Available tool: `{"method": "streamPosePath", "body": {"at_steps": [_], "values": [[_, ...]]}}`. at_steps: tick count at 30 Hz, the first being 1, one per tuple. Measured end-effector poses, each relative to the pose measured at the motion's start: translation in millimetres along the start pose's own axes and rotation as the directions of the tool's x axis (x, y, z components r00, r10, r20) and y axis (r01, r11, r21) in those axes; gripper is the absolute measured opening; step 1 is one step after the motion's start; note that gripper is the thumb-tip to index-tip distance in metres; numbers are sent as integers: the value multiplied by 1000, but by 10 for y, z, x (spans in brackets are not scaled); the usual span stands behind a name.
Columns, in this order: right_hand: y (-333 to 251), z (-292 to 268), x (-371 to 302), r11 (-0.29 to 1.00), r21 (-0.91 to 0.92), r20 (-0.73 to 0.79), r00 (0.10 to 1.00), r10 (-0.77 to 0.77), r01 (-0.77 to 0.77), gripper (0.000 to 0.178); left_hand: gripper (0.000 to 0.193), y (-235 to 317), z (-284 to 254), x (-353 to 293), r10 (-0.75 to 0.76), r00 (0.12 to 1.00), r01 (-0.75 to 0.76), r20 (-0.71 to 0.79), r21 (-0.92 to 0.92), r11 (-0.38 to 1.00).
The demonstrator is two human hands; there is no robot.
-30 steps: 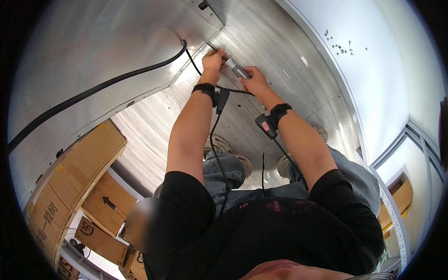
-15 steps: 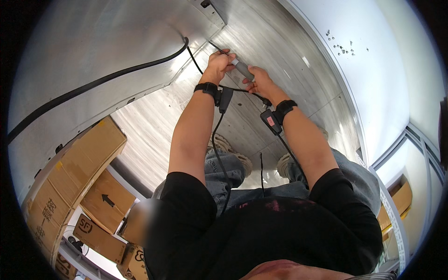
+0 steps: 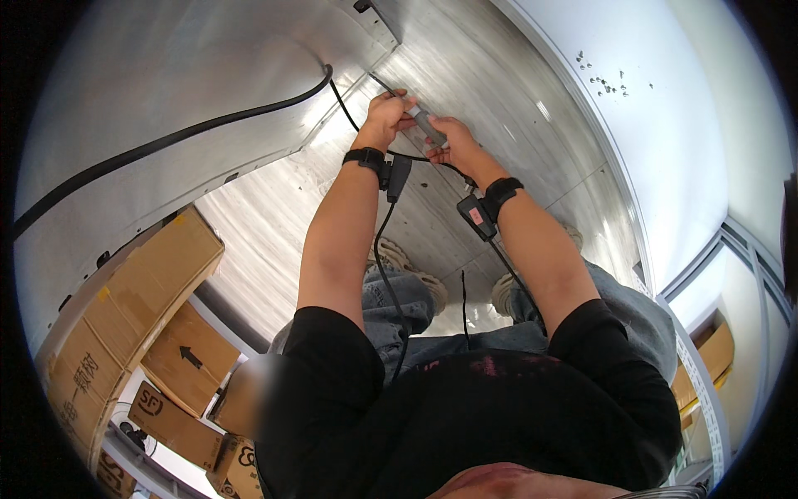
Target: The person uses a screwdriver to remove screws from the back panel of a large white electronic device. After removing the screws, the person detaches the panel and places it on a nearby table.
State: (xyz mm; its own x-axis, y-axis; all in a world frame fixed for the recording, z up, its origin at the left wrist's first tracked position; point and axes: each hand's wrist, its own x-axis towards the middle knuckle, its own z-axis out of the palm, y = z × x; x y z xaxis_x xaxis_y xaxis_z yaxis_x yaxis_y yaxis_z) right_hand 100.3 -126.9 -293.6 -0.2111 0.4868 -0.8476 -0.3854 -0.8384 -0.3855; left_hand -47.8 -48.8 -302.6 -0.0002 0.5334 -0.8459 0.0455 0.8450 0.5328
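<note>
While the right hand (image 3: 453,143) holds the tool (image 3: 431,130) by its grey handle, the left hand (image 3: 386,113) wraps its front end — that grip sits nearer the panel (image 3: 216,75). Long axis slants forward-left from the right grip, through the left, thin shaft aimed at the panel's lower edge — cord (image 3: 407,156) just bodyward.

Grey, wood-streaked floor (image 3: 274,208) under me here, my two shoes (image 3: 436,289) planted right on it, and off to my right, small screws (image 3: 611,86) scattered across a white surface (image 3: 665,41)!
</note>
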Motion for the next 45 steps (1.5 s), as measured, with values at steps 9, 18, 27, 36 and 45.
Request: {"method": "streamPosePath", "body": {"at_steps": [9, 18, 27, 36, 45], "values": [[191, -56, 115, 952, -217, 41, 977, -211, 215, 50, 37, 71, 66, -113, -17, 998, 20, -54, 52, 998], [40, -52, 18, 999, 47, 90, 996, -10, 6, 51, 39, -90, -132, 48, 11, 991, 23, 132, -249, 968], [82, 57, 28, 958, -219, 1, 982, -191, 187, 44, 41, 63, -10, -98, -16, 1000, 15, 9, 89, 996], [126, 3, 67, 979, -136, -1, 988, -154, 153, 46, 38, 129, 7, -170, -17, 1000, 17, -5, 18, 1000], [35, -62, 92, 991, 104, 124, 990, 69, -82, 55, 40, -59, -143, 40, 33, 997, -23, 69, -135, 991]]}}
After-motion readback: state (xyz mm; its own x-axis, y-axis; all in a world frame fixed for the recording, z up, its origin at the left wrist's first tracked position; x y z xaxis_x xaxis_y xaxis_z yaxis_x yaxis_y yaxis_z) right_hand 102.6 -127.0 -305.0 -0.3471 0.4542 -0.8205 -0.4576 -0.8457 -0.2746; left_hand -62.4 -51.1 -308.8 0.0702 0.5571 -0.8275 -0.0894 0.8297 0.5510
